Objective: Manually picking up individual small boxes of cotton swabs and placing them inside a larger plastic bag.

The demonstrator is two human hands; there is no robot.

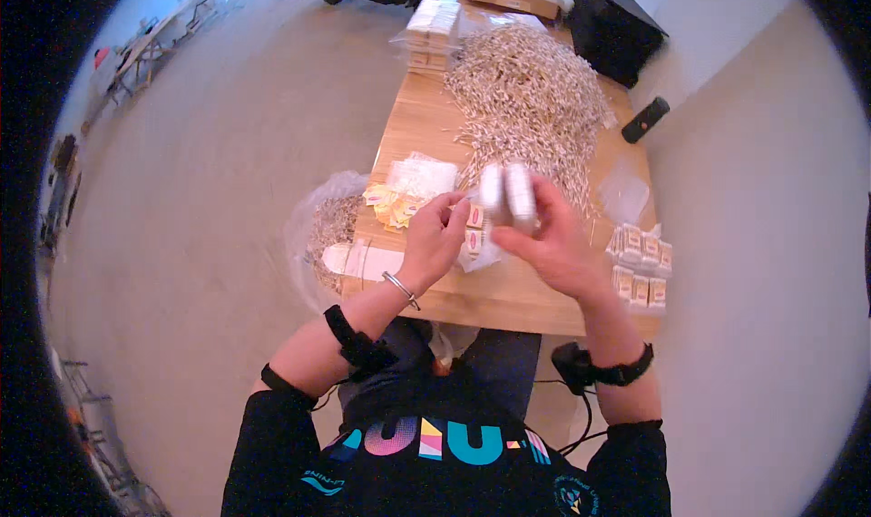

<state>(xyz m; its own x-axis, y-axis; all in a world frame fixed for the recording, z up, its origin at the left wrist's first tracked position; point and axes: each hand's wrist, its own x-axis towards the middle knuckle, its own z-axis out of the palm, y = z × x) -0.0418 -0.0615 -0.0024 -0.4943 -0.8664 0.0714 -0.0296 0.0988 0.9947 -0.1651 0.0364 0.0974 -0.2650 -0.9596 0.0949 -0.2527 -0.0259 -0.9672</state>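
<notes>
My left hand [437,238] is closed at the edge of a clear plastic bag [481,261], its fingertips pinched together. Small packs with orange-and-white labels [474,218] sit at the bag, just right of those fingers. My right hand [561,245] is wrapped round a pair of small white packs [508,193], lifted above the table and smeared by motion. Left of my left hand lie loose yellow label cards [392,209] and a stack of clear sachets [423,176]. White card strips with a band [367,261] rest at the table's left edge.
A big heap of tiny pale-and-brown pieces [531,100] covers the far wooden table [408,127]. Bundled packs [641,268] stand at the right edge, near a black cylinder [645,120]. A black box [615,27] is behind. A clear sack [313,231] hangs low on the left.
</notes>
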